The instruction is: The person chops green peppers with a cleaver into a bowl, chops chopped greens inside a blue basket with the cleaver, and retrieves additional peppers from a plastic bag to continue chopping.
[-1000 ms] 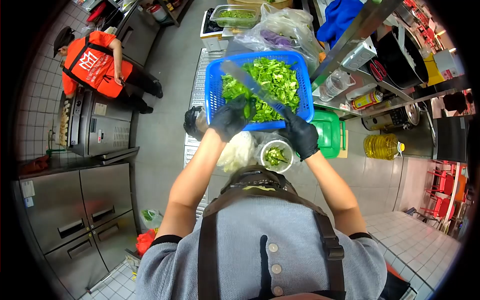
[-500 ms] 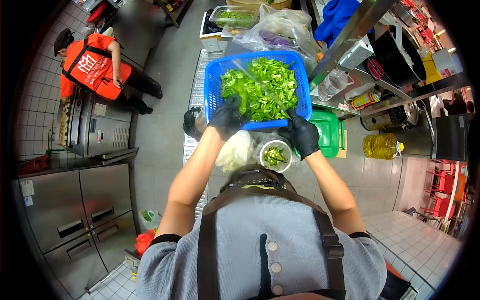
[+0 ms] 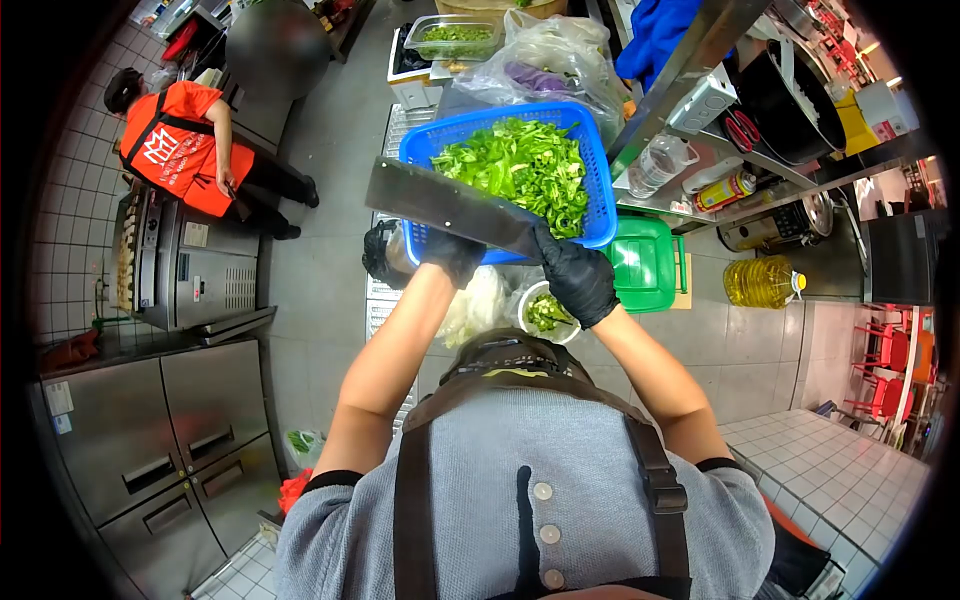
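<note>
My right hand (image 3: 578,277), black-gloved, is closed on the handle of a cleaver (image 3: 425,203). The broad dark blade reaches left across the near part of a blue plastic basket (image 3: 602,175). Cut green vegetables (image 3: 535,165), probably peppers, are heaped inside the basket. My left hand (image 3: 455,259), in a black glove too, is at the basket's near side, just below the blade. Its fingers are hidden behind the blade, so I cannot see whether they grip anything. Close to my body, a white bowl (image 3: 549,312) contains green pieces, and a pale plastic bag (image 3: 472,308) lies beside it.
Beyond the basket are a clear bag (image 3: 560,60) with something purple and a tub of chopped greens (image 3: 455,42). At right stand a green lidded bin (image 3: 640,265), an oil jug (image 3: 758,284) and metal shelving (image 3: 690,75). A co-worker (image 3: 185,150) in orange is at left.
The cleaver, formerly a thin blur over the greens, has swung left and nearer, its flat now showing. My right hand has moved left; my left hand has drawn back from the vegetables.
</note>
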`<state>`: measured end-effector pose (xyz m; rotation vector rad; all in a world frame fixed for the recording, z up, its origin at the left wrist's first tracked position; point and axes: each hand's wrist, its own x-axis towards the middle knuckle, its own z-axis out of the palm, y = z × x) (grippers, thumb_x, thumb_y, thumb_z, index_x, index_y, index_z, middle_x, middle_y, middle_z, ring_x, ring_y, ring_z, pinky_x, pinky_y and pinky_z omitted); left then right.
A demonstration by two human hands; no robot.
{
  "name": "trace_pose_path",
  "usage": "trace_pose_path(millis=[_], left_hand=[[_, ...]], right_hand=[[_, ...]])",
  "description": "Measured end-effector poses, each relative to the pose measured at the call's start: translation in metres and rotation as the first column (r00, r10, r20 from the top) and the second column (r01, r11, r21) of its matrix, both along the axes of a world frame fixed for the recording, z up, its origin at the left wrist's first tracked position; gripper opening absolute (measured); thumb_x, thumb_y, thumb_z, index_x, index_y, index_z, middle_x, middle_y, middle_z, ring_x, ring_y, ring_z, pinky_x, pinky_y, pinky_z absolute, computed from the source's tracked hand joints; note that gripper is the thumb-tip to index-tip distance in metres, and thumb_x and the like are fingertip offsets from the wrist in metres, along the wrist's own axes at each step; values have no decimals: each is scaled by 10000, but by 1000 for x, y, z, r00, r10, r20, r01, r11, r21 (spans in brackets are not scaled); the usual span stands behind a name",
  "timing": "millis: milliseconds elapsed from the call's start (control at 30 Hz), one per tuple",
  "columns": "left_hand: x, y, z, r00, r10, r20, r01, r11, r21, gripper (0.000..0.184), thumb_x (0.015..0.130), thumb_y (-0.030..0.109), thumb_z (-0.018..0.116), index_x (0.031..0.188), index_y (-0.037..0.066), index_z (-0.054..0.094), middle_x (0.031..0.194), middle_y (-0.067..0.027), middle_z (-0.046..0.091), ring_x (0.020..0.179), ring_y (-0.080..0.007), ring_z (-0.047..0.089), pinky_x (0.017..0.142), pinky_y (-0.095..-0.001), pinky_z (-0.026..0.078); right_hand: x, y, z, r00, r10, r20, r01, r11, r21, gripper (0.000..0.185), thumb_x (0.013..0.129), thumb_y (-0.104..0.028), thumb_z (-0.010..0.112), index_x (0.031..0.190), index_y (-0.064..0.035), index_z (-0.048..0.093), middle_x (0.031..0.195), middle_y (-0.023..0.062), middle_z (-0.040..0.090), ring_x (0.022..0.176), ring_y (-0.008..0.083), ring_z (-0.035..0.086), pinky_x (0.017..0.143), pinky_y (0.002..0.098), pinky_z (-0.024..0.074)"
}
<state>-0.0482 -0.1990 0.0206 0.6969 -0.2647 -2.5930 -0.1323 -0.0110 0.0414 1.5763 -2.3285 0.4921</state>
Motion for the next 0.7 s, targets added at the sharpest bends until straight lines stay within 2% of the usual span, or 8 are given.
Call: trace_pose_path(millis=[67, 167, 267, 300, 367, 433, 667, 700], left_hand=[[-2, -1, 8, 995, 32, 94, -35, 999, 40, 120, 929, 200, 489, 962, 90, 522, 932, -88, 566, 849, -218, 559, 773, -344, 487], [12, -24, -12, 944, -276, 181, 320, 899, -299, 150, 930, 228, 502, 961, 84, 531, 926, -77, 584, 837, -208, 560, 776, -324, 478], [3, -29, 14, 871, -153, 466, 366, 836, -409, 216, 930, 190, 503, 1054, 29, 576, 914, -69, 592, 828, -147, 580, 763, -321, 475], [-4, -34, 17, 831, -12, 556, 406, 697, -591, 309, 901, 225, 564, 1119, 7, 584, 1039, -104, 616, 890, -180, 593, 800, -331, 464], [-34, -74, -32, 792, 378, 480, 480, 100, -872, 369, 845, 244, 622, 1124, 5, 593, 1115, -166, 606, 1018, -296, 568, 893, -383, 429], [-76, -99, -32, 814, 530, 237, 467, -355, -809, 346, 809, 236, 636, 1086, 29, 613, 1104, -194, 599, 1049, -364, 538, 926, -408, 408], [-313, -153, -74, 854, 4, 521, 379, -691, -616, 303, 824, 301, 601, 982, 45, 639, 952, -129, 642, 867, -294, 599, 788, -365, 463], [-343, -141, -73, 740, -145, 657, 603, -288, -744, 290, 833, 332, 603, 937, 64, 640, 878, -104, 631, 787, -269, 580, 740, -359, 460]], right_hand=[[-7, -1, -21, 999, -6, 48, 6, 1000, 1, 521, 714, -89, 629, 1228, -122, 552, 714, 93, 603, 581, 241, 596, 515, 367, 482], [-23, -3, -34, 969, -70, 236, 56, 996, 65, 512, 728, -108, 635, 1230, -112, 535, 734, 103, 617, 612, 251, 611, 520, 376, 482], [-33, 9, -52, 917, -250, 310, 199, 962, 187, 449, 790, -184, 652, 1223, -148, 539, 766, 118, 645, 645, 309, 630, 524, 389, 491], [-32, 11, -48, 912, -212, 352, 206, 977, 54, 409, 799, -181, 645, 1199, -157, 563, 754, 122, 642, 625, 311, 625, 525, 387, 493], [-28, 18, -41, 904, -190, 383, 241, 967, -87, 357, 810, -161, 636, 1165, -170, 601, 735, 131, 638, 595, 308, 616, 524, 379, 493], [-24, 26, -28, 874, -237, 425, 296, 952, -76, 371, 804, -124, 636, 1170, -173, 609, 733, 140, 639, 579, 293, 613, 516, 363, 489], [-10, 81, -6, 683, -441, 582, 500, 864, 68, 489, 716, -62, 662, 1193, -137, 584, 733, 132, 630, 595, 270, 616, 549, 360, 499], [-8, 86, -6, 673, -431, 601, 535, 845, 7, 489, 714, -51, 666, 1188, -141, 589, 745, 127, 641, 610, 260, 629, 550, 351, 502]])
